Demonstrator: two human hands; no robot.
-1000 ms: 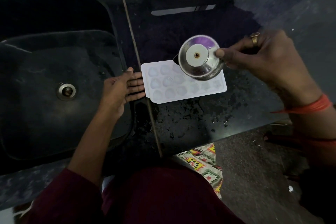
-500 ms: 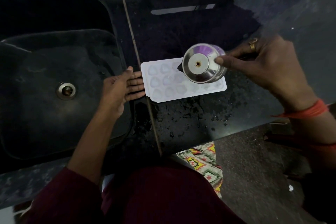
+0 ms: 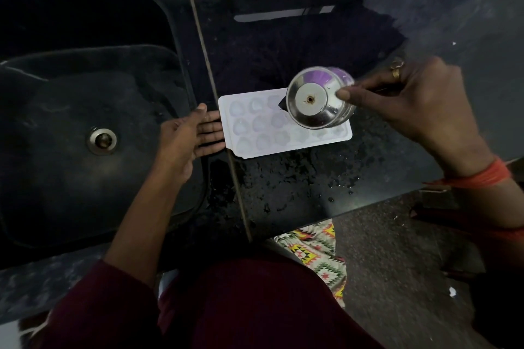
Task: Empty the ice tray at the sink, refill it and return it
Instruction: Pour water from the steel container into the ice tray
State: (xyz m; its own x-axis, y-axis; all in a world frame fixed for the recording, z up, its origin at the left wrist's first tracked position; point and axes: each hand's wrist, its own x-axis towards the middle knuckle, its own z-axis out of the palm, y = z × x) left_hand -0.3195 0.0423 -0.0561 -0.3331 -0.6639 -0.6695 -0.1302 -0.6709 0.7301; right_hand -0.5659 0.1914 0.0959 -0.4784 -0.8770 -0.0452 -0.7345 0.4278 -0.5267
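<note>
A white ice tray (image 3: 256,140) lies flat on the dark wet counter (image 3: 297,187), just right of the sink (image 3: 85,110). My left hand (image 3: 187,136) rests with straight fingers against the tray's left end. My right hand (image 3: 408,105) grips a shiny steel cup (image 3: 317,100), tipped on its side with its base toward me, above the tray's right half. The cup hides several of the tray's cells. The cup's mouth is hidden, and no stream of water is visible.
The sink has a metal drain (image 3: 101,140) at its middle. A metal strip (image 3: 215,102) runs between sink and counter. Water drops lie on the counter in front of the tray. A patterned cloth (image 3: 317,252) hangs below the counter edge, over a speckled floor (image 3: 397,269).
My right hand has carried the tipped cup a little down and right over the tray. My left hand and the tray have stayed put.
</note>
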